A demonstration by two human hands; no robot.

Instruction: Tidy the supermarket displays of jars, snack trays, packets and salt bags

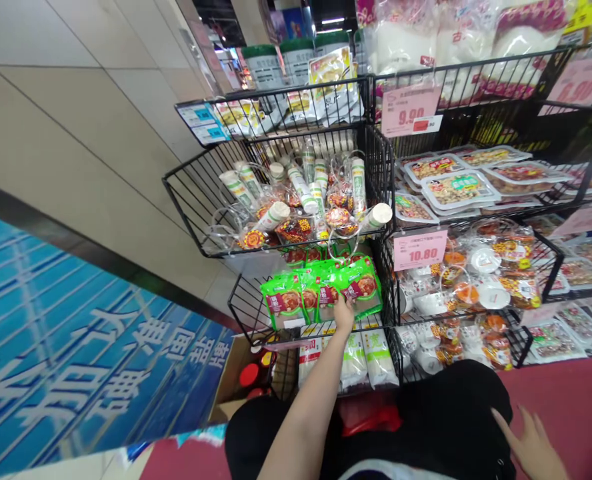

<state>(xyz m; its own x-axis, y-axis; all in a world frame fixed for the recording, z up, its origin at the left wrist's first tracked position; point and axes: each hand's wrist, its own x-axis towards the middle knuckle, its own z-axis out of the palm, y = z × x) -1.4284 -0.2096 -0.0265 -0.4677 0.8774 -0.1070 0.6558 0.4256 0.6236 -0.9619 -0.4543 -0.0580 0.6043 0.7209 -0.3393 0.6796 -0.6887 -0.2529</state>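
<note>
My left hand (345,312) reaches into a low black wire basket (246,313), its fingers closed on the lower edge of a bright green packet (369,288) with a red label and a picture of food. That packet leans tilted over a row of similar green packets (283,303), which stand upright side by side. Part of my fingers is hidden against the packaging. Beside my bent right knee is my right hand (531,443), empty, with its fingers apart.
Above hangs a basket of bundled white tubes (301,190) with red-and-yellow packs. Long white noodle packs (379,357) lie below. To the right are trays of packaged food (459,189) and a pink price tag (420,249). A blue printed panel (76,347) stands left.
</note>
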